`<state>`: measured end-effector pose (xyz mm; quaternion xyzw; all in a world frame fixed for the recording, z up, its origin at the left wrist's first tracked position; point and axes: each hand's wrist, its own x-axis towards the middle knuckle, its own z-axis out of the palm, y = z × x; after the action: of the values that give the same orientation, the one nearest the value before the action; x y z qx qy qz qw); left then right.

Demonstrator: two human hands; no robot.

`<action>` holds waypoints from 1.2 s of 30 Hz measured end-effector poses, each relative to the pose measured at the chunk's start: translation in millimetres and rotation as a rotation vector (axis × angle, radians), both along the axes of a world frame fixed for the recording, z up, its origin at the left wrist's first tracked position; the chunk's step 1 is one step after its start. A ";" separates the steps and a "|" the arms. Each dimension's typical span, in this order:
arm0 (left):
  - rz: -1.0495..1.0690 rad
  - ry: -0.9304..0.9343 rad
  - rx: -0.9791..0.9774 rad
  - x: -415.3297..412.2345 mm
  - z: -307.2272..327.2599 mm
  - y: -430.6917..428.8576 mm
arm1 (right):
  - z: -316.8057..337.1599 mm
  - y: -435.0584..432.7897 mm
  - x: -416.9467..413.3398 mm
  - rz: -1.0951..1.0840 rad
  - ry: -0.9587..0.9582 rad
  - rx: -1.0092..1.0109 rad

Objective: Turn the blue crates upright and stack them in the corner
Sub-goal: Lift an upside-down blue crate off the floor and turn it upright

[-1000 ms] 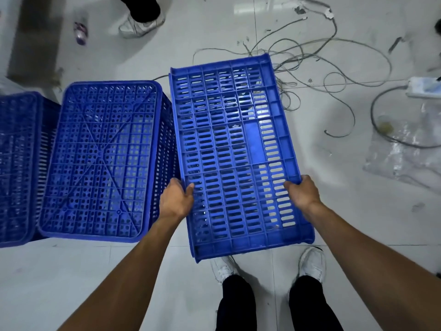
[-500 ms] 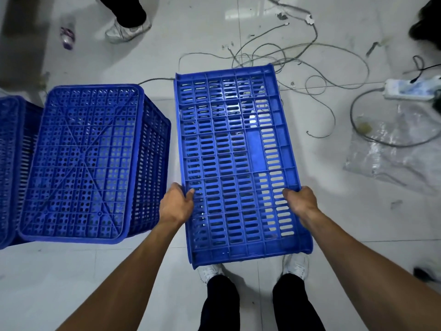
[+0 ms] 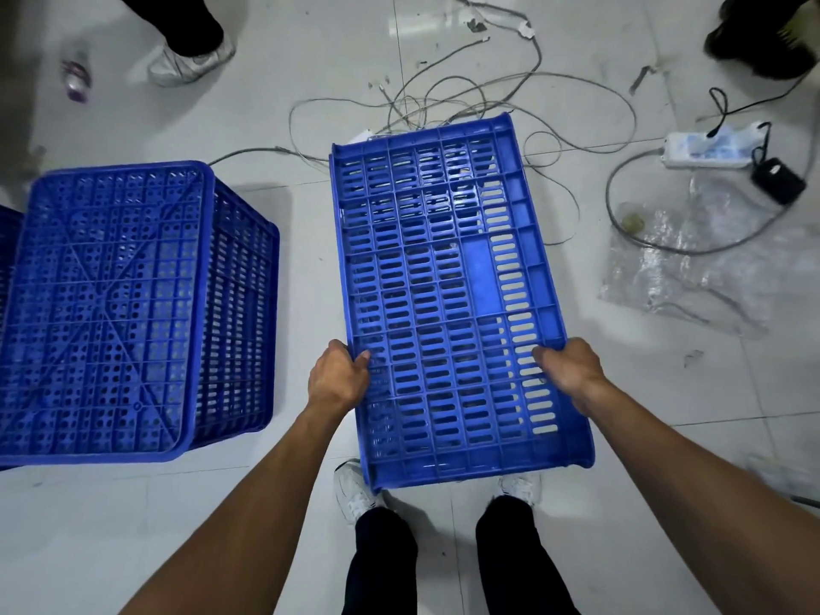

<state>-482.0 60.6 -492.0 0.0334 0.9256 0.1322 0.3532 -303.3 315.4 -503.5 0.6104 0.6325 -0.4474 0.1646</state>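
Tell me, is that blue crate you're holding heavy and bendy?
Probably light for its size: the crate is mostly slots, and the left hand and right hand grip it only at the edges. It looks stiff, since it shows no sag and has ribs. It shouldn't slip much, because the fingers can hook into the slots.

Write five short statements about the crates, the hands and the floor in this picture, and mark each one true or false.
1. Both hands grip the held crate: left hand, right hand. True.
2. The crate on the floor stands upright with its opening up. False: its ribbed bottom faces up.
3. Loose cables lie on the floor beyond the held crate. True.
4. The held crate touches the floor crate. False: bare floor shows between them.
5. The power strip lies left of both crates. False: it lies at the right.
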 end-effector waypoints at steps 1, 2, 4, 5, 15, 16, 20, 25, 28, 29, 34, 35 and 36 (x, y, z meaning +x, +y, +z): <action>0.007 -0.005 0.001 2.4 -1.4 1.2 | -0.4 3.2 2.1 0.004 0.007 0.005; 0.012 -0.007 0.004 6.1 -2.4 2.4 | 1.4 6.1 4.0 0.007 0.013 0.004; 0.022 -0.010 0.016 13.2 -5.0 4.8 | 2.9 12.1 7.6 0.003 0.021 -0.009; 0.025 -0.012 0.021 16.4 -6.1 6.3 | 3.7 15.3 9.6 0.001 0.025 -0.012; 0.041 -0.036 0.061 20.3 -3.9 22.6 | 34.2 22.9 15.6 -0.017 0.010 0.047; 0.045 -0.038 0.056 18.3 -3.5 23.7 | 39.6 20.0 14.8 -0.015 0.020 0.067; 0.057 -0.087 -0.002 5.2 -5.1 25.3 | 51.5 7.0 11.8 -0.011 0.077 0.133; 0.064 -0.175 -0.041 5.8 -16.3 19.2 | 59.0 -14.0 4.9 0.020 0.115 0.215; 0.120 -0.214 -0.011 9.0 -20.9 11.3 | 65.8 -25.7 -5.4 0.084 0.147 0.233; 0.139 -0.210 -0.001 9.0 -19.9 8.7 | 66.4 -29.4 -8.8 0.102 0.155 0.227; 0.078 0.089 0.139 5.8 -2.7 8.3 | 63.1 -56.0 -25.8 0.261 0.152 0.168; 0.067 0.139 0.208 3.8 4.1 11.7 | 62.5 -63.7 -30.2 0.289 0.148 0.148; 0.057 0.161 0.280 1.9 11.3 16.8 | 60.3 -72.3 -34.4 0.322 0.146 0.131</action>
<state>-480.1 77.4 -480.6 0.0666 0.9240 0.2666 0.2660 -337.7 243.1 -443.2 0.4766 0.7600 -0.4165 0.1476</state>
